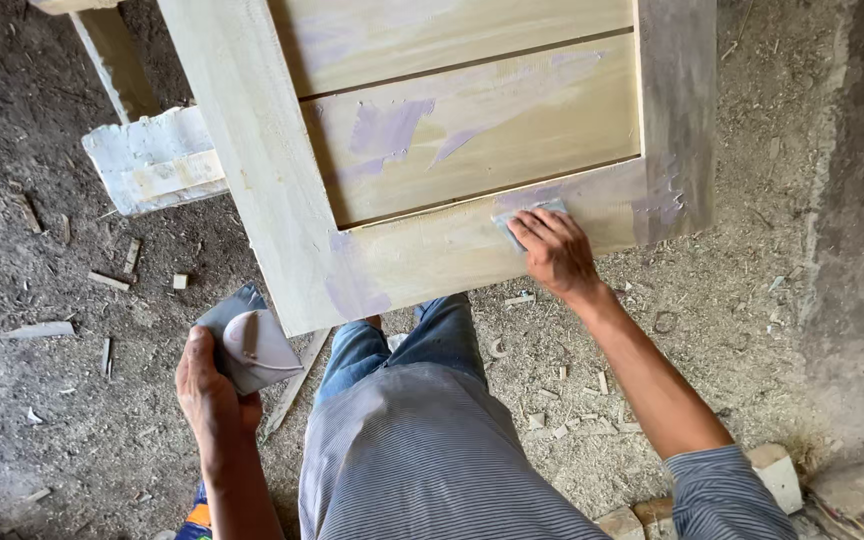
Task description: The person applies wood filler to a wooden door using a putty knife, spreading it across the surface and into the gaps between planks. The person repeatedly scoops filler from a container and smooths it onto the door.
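While the right hand [555, 252] presses a small grey scraper blade [520, 219] flat against the bottom rail of a pale wooden door panel [472, 150], the left hand [210, 385] is held away from the work, below and to the left of the panel's lower corner. The right fingers lie over the blade, gripping it against the wood where a lilac-grey smear of filler [657, 205] spreads toward the right stile. Similar lilac patches mark the recessed boards and the lower left joint. The left hand is closed around a dark flat board [242, 345] that carries a mound of pale filler paste [252, 340]; the board is tilted and clear of the panel. A white-stained wooden support [152, 160] shows under the panel's left edge. Wood chips and shavings [562, 400] litter the dirt floor [52, 250] around the person's blue jeans [402, 340] and striped shirt [422, 460].
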